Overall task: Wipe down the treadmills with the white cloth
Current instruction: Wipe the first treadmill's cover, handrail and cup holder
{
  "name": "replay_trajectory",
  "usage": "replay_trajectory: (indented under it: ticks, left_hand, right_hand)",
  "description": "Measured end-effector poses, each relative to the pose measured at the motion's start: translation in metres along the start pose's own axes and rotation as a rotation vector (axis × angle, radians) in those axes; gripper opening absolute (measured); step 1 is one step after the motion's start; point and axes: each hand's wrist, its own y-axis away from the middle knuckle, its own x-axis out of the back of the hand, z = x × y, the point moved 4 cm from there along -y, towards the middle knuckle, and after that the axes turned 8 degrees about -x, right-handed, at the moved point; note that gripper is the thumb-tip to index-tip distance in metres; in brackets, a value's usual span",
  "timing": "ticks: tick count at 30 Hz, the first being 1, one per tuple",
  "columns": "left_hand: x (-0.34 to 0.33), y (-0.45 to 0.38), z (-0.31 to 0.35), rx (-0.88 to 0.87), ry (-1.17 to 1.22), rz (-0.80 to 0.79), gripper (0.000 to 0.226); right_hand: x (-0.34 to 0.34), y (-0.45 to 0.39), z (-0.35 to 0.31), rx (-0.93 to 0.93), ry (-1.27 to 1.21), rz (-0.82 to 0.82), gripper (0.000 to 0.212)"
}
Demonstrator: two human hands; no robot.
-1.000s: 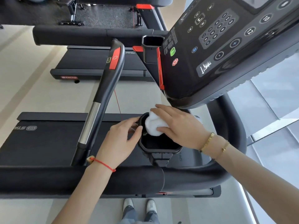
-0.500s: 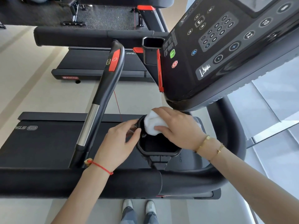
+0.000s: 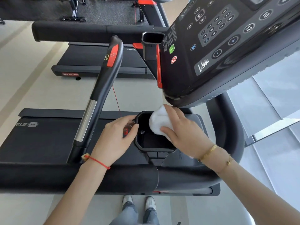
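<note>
A black treadmill cup holder (image 3: pixel 139 144) hangs below the console (image 3: pixel 211 51). My right hand (image 3: pixel 183 133) grips a bunched white cloth (image 3: pixel 158 121) and holds it against the holder's far right rim, partly inside the opening. My left hand (image 3: pixel 115 137) holds the holder's left rim, thumb on the edge and fingers curled round the outside, with something small and red under them. The treadmill belt (image 3: pixel 40 140) lies beneath, and the padded front bar (image 3: pixel 81 177) crosses in front of my wrists.
A black handrail (image 3: pixel 100 93) with a red button and chrome section slants up on the left. A second treadmill (image 3: pixel 97 62) stands beyond, with its own cup holder (image 3: pixel 151 46). A thin red cord (image 3: pixel 116 99) hangs down. My shoes (image 3: pixel 139 202) are on the pale floor.
My right hand has shifted the cloth slightly along the far rim of the cup holder. My left hand has stayed on the left rim.
</note>
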Motion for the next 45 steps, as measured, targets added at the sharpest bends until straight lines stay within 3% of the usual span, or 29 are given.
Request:
replay_trajectory:
  ticks: [5,12,15,18,24,29,37,45]
  left_hand:
    - [0.000,-0.002,0.001,0.007,-0.009,-0.007,0.031]
    - [0.001,-0.003,0.003,-0.004,-0.057,-0.025,0.028]
    - [0.003,-0.004,0.003,-0.016,-0.058,-0.046,0.029]
    - [0.005,-0.004,0.002,-0.031,-0.046,-0.105,0.033]
    - [0.013,-0.018,-0.002,-0.093,-0.073,-0.327,0.043]
    - [0.018,-0.025,-0.002,-0.164,-0.042,-0.393,0.039]
    - [0.021,-0.022,-0.007,-0.166,0.080,-0.415,0.042]
    - [0.022,-0.020,-0.007,-0.154,0.072,-0.405,0.044]
  right_hand:
    - [-0.011,0.027,0.003,-0.125,-0.137,-0.046,0.078]
    - [-0.003,0.003,0.001,-0.138,-0.242,0.030,0.063]
    - [-0.009,0.013,0.004,-0.127,-0.236,0.003,0.070]
    - [-0.013,0.031,0.006,-0.098,-0.231,-0.033,0.073]
    - [-0.003,0.057,-0.007,-0.059,-0.304,-0.025,0.056]
    - [-0.004,0.065,-0.034,0.038,-0.090,0.044,0.045]
    - [-0.025,0.053,-0.094,-0.150,0.191,0.104,0.052]
    - [-0.011,0.059,-0.080,-0.198,0.129,0.065,0.038]
